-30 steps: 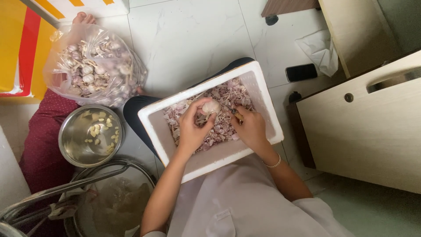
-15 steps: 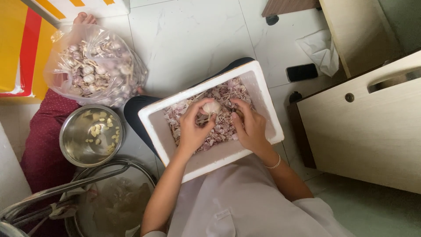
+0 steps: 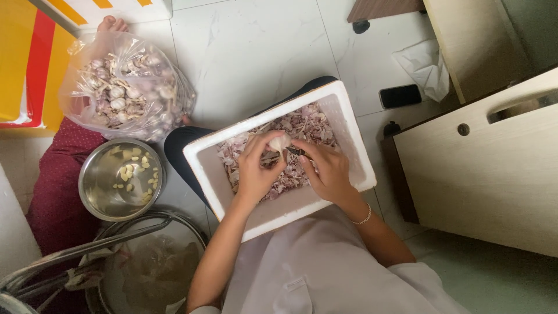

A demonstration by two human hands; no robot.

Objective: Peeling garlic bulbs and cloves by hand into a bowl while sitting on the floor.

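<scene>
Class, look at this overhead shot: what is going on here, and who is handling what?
A person sits on the floor with a white foam box on their lap, filled with papery garlic skins. The left hand holds a garlic bulb over the box while the right hand works at it. Beside them stand a steel bowl with a few peeled cloves and a clear bag of garlic.

A single head-worn camera looks almost straight down from above the person's own chest, close over the white rectangular foam box (image 3: 349, 145) on the lap. The pale marble-tiled floor (image 3: 256, 52) fills the upper frame, a round steel bowl (image 3: 96, 195) sits left, and a beige wooden cabinet (image 3: 494, 174) right.
</scene>
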